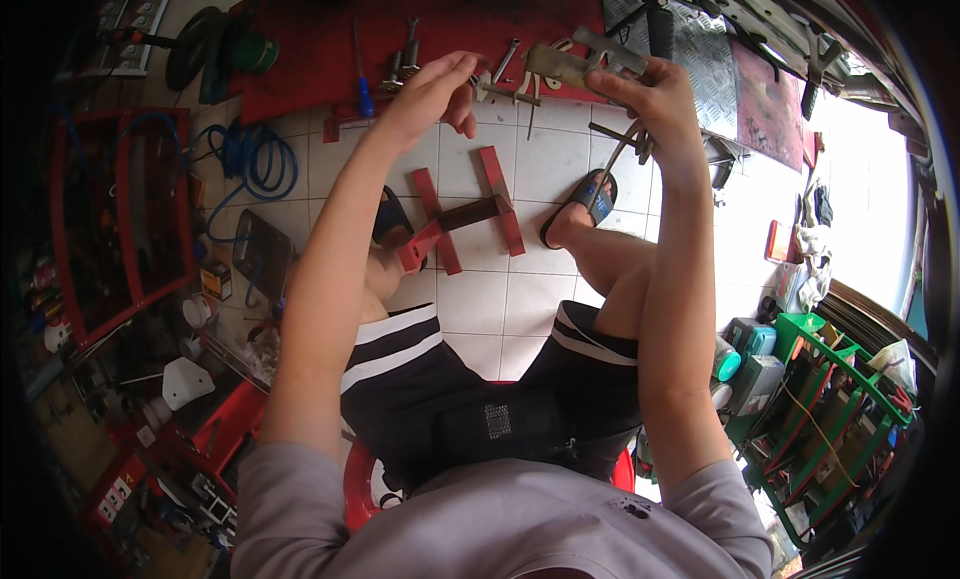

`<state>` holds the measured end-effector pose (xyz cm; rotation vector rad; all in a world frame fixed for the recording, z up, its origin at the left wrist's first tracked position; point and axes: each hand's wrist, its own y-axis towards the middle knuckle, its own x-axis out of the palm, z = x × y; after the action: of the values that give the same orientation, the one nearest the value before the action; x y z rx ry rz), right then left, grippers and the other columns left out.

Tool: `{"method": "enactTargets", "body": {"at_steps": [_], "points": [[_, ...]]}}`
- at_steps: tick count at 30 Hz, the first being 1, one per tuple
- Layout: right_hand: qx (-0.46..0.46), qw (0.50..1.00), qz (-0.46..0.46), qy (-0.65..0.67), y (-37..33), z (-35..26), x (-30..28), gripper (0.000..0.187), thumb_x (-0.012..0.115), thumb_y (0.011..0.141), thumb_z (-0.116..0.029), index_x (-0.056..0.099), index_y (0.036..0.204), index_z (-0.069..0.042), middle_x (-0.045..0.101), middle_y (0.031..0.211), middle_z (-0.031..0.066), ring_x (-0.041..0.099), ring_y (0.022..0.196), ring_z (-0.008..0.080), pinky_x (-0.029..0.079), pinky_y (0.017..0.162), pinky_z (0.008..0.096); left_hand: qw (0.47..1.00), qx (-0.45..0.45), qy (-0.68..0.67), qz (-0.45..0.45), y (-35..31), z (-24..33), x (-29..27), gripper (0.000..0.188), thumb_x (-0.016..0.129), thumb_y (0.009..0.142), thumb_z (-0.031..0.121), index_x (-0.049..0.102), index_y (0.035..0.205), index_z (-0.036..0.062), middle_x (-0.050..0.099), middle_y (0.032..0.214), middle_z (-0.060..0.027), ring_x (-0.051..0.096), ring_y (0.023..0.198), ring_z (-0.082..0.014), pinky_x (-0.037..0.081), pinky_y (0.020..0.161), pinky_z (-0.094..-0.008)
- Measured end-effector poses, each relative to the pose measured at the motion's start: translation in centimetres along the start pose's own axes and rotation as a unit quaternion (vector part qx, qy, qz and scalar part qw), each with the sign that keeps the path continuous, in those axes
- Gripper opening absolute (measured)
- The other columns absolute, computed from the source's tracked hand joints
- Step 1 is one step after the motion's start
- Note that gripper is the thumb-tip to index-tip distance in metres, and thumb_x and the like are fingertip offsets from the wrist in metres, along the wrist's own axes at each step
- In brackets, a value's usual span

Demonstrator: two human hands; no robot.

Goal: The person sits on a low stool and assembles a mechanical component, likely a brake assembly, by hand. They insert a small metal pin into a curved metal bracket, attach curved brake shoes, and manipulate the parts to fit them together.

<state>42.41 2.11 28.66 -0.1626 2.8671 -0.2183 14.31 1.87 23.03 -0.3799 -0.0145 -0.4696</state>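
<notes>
My right hand [655, 99] is closed on a flat, worn metal bracket [565, 66], held over the near edge of the red work platform [310, 49]. A thin T-shaped metal tool [622, 144] hangs below its lower fingers, its shaft pointing down toward my foot. To the left, my left hand [438, 97] hovers with fingers loosely bent and apart. Its fingertips come close to a small metal part with a stem [510, 93]; contact between them cannot be made out. A blue-handled screwdriver [363, 94], bolts [408, 54] and a small wrench [507, 59] lie on the platform.
A red metal stand [470, 215] sits on the tiled floor between my feet. Blue hose [265, 164] lies coiled at the left, near a red cabinet frame [125, 224]. A green rack [830, 379] with tools stands at the right. Motorcycle parts [770, 24] overhang the far right.
</notes>
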Motion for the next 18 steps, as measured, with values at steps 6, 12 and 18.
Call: {"method": "enactTargets", "body": {"at_steps": [6, 12, 18], "points": [[-0.007, 1.000, 0.015, -0.027, 0.2, 0.8, -0.1, 0.038, 0.086, 0.067, -0.030, 0.069, 0.079, 0.001, 0.060, 0.061, 0.0021, 0.051, 0.055, 0.0071, 0.036, 0.050, 0.0233, 0.990, 0.104, -0.099, 0.006, 0.0, 0.4, 1.8, 0.039, 0.058, 0.094, 0.017, 0.049, 0.130, 0.0069, 0.061, 0.111, -0.0039, 0.063, 0.090, -0.0143, 0.047, 0.069, -0.0249], [0.043, 0.998, -0.019, 0.029, 0.5, 1.8, 0.4, 0.048, 0.078, 0.075, -0.043, 0.069, 0.085, 0.003, 0.060, 0.061, 0.0041, 0.052, 0.054, 0.0106, 0.037, 0.052, 0.0255, 0.991, 0.104, -0.048, 0.065, 0.3, 0.3, 1.8, 0.028, 0.053, 0.098, 0.017, 0.055, 0.123, 0.0051, 0.064, 0.108, -0.0029, 0.062, 0.093, -0.0123, 0.047, 0.071, -0.0244], [0.158, 0.958, -0.139, 0.193, -0.6, 0.8, 2.0, 0.043, 0.066, 0.088, -0.036, 0.061, 0.102, 0.004, 0.065, 0.082, 0.0115, 0.061, 0.067, 0.0162, 0.046, 0.060, 0.0269, 0.978, 0.148, -0.094, 0.113, 1.1, -0.4, -0.3, 0.024, 0.047, 0.101, 0.017, 0.058, 0.116, 0.0023, 0.064, 0.104, -0.0055, 0.062, 0.091, -0.0122, 0.053, 0.079, -0.0280]]}}
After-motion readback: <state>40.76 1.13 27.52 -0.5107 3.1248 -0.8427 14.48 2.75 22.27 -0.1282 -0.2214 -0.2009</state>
